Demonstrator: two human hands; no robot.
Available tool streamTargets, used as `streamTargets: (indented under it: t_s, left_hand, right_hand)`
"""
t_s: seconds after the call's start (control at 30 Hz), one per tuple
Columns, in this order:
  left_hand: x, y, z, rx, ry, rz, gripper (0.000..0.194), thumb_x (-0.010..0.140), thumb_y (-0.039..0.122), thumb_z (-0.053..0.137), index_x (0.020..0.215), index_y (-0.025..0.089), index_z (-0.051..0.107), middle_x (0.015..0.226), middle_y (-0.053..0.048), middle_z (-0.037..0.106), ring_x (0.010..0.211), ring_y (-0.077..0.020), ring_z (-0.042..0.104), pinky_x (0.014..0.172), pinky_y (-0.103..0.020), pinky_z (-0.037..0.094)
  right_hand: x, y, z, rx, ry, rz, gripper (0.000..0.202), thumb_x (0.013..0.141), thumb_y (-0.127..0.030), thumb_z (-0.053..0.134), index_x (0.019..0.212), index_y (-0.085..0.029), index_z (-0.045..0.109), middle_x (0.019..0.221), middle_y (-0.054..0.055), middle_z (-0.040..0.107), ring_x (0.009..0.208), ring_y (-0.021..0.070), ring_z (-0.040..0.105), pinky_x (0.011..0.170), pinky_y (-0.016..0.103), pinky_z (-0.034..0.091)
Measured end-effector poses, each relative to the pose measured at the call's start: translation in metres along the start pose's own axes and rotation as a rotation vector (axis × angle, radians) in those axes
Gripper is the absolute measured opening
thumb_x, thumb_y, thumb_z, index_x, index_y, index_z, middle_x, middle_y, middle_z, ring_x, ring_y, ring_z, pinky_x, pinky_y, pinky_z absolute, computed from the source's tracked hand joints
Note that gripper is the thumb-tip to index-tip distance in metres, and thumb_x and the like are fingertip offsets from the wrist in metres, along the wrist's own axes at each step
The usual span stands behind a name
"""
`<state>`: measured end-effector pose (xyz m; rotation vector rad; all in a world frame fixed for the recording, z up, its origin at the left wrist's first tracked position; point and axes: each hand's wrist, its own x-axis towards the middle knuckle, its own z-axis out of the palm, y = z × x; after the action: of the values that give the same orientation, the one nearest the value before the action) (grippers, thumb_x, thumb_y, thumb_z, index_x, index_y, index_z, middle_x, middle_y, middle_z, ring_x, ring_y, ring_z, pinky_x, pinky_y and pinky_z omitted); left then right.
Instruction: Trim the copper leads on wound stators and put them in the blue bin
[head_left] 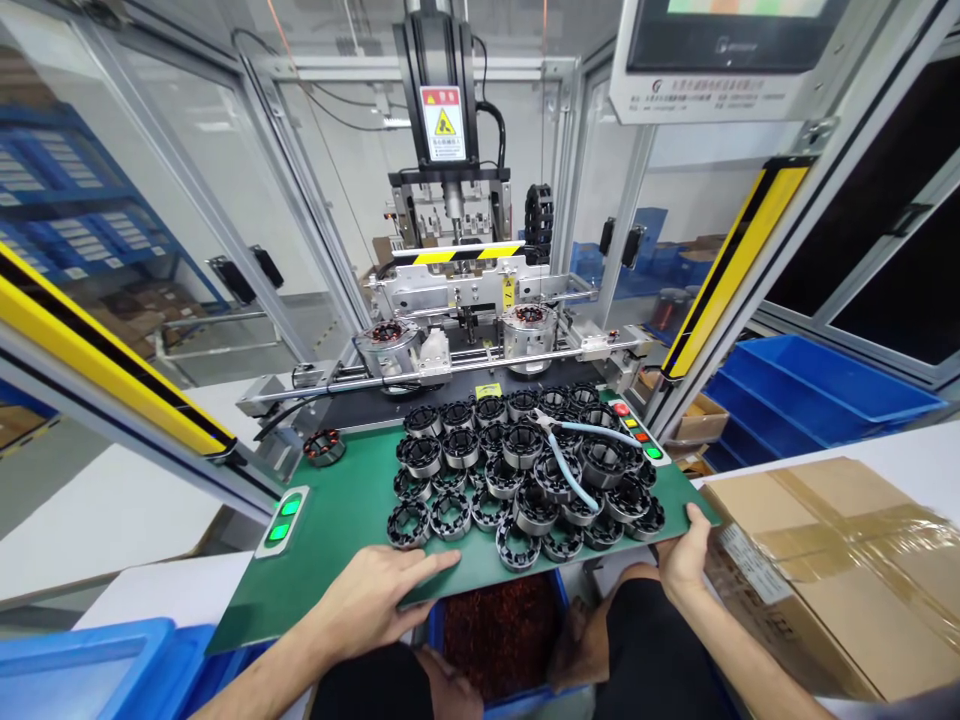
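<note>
My left hand [386, 592] is at the front edge of a green worktop [330, 545], one finger stretched along the top and another digit below the edge. My right hand [684, 553] holds the same worktop's front right edge, thumb on top, the other fingers hidden beneath. Between my hands, several ring-shaped motor stators [409, 524] with black insulation lie in rows, some stacked. A pair of cutting pliers [568, 455] with light blue handles rests across them. One stator wound with copper wire [324, 447] sits apart at the back left.
Behind the worktop stands a winding machine [457, 290] holding two wound stators. Green-lit button panels [283, 522] flank the work area. A blue bin [501, 640] with reddish-brown contents is below, between my legs. A taped cardboard box [832, 570] stands right; blue trays [97, 660] lie left.
</note>
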<state>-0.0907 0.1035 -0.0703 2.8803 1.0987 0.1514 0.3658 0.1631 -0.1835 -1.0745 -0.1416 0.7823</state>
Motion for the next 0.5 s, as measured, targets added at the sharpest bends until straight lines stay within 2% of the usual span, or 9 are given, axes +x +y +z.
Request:
streamTargets:
  t_s: [0.07, 0.27, 0.5]
  left_hand:
    - [0.0001, 0.0000, 0.0003, -0.007, -0.007, -0.005, 0.058, 0.097, 0.025, 0.062, 0.153, 0.032, 0.046, 0.092, 0.002, 0.074, 0.077, -0.0212, 0.075, 0.066, -0.031, 0.049]
    - [-0.0001, 0.0006, 0.0006, -0.033, 0.011, -0.017, 0.060, 0.095, 0.023, 0.064, 0.152, 0.033, 0.048, 0.090, 0.002, 0.073, 0.076, -0.0196, 0.074, 0.066, -0.028, 0.049]
    - [-0.0008, 0.0000, 0.0003, -0.019, -0.009, -0.019, 0.061, 0.095, 0.023, 0.063, 0.153, 0.033, 0.046, 0.093, 0.002, 0.073, 0.078, -0.0207, 0.074, 0.067, -0.030, 0.049]
  right_hand:
    - [-0.0045, -0.0042, 0.0041, -0.003, 0.043, 0.014, 0.052, 0.072, -0.051, 0.069, 0.113, -0.020, 0.071, 0.110, 0.000, 0.078, 0.106, 0.0171, 0.069, 0.085, 0.023, 0.060]
    - [-0.0059, -0.0051, 0.0054, -0.031, 0.049, 0.029, 0.050, 0.072, -0.054, 0.068, 0.110, -0.023, 0.070, 0.107, 0.000, 0.077, 0.115, 0.0204, 0.068, 0.096, 0.029, 0.060]
    - [-0.0031, -0.0011, 0.0033, -0.005, 0.042, 0.021, 0.050, 0.072, -0.053, 0.068, 0.112, -0.023, 0.069, 0.107, -0.001, 0.077, 0.111, 0.0168, 0.068, 0.086, 0.022, 0.059]
